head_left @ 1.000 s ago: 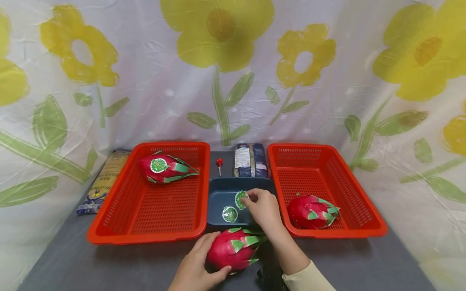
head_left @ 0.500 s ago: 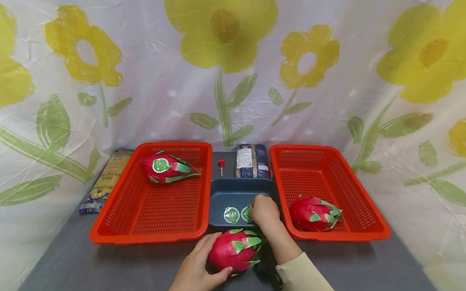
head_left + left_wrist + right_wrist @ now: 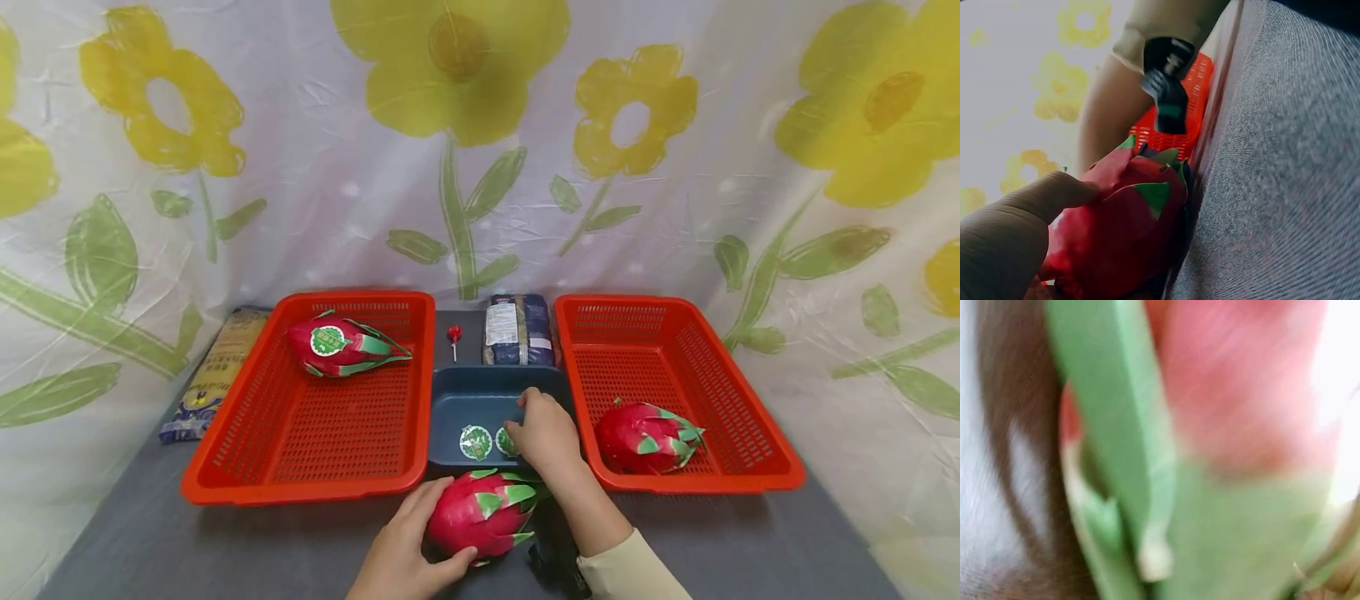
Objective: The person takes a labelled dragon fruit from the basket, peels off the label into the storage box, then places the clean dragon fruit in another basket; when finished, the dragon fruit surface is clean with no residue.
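Grey tabletop [image 3: 262, 550] | flowered curtain [image 3: 300, 217] | left fingers [image 3: 429, 498] gripping dragon fruit [image 3: 472, 518] | right fingers [image 3: 530, 402] parted

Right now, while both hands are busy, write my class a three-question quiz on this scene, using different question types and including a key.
1. Count: how many dragon fruits does the head view show?
2. True or false: the left hand holds a fruit inside the right basket.
3. Fill in: the fruit in the left basket bears a round green-and-white ____.

Key: 1. Three. 2. False; the left hand holds the one in front of the blue tray. 3. Sticker.
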Demonstrator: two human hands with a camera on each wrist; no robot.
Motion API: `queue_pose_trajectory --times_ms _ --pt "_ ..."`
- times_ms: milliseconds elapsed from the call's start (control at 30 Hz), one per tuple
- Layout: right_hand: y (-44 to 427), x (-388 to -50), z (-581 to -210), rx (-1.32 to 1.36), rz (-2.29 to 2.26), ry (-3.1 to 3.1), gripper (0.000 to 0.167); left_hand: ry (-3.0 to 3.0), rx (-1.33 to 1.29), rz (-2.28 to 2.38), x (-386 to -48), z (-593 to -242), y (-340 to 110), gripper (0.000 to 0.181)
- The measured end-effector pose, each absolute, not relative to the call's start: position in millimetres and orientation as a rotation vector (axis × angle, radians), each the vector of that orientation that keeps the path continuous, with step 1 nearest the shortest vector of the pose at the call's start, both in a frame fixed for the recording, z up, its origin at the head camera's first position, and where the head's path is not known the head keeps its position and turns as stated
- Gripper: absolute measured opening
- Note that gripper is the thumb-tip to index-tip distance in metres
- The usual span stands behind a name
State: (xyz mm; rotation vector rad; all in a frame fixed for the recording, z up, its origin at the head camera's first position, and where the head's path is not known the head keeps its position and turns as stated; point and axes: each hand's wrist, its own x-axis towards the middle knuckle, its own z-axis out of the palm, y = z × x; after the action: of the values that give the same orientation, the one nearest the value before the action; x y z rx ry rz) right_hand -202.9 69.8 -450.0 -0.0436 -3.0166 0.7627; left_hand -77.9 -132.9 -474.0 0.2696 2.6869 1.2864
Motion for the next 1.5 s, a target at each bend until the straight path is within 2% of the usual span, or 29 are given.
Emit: queue_pose_trajectory --times_ms 267,400,533,833,1133,1233,1367,1500 --pt "71 -155 -408 0.149 1.039 -2.853 0.036 2.681 0.268 1.302 -78 -475 -131 0.09" --pt "81 -134 -391 0.129 1.038 -2.732 0.032 2.626 0.21 1.329 -79 -475 -129 0.093" --pt "95 -117 -382 0.069 1.038 -2.641 0.029 2.625 0.165 1.336 -79 -475 -127 0.087" --pt "151 -91 -380 -0.068 0.947 -2.425 0.021 2.755 0.204 1.405 -79 -476 -128 0.069" --pt "221 -76 -409 -0.319 0.752 -2.236 0.022 2.69 0.326 1.459 -75 -477 -128 0.058" --pt "244 -80 -420 -0.475 0.762 -2.208 0.028 2.656 0.314 1.453 -75 -475 -128 0.056" --pt "265 -90 -439 -0.66 0.887 -2.142 0.051 2.581 0.307 1.496 -74 -473 -129 0.049" --pt "273 -98 -456 -0.709 1.048 -2.07 0.069 2.511 0.352 1.594 -73 -472 -130 0.042"
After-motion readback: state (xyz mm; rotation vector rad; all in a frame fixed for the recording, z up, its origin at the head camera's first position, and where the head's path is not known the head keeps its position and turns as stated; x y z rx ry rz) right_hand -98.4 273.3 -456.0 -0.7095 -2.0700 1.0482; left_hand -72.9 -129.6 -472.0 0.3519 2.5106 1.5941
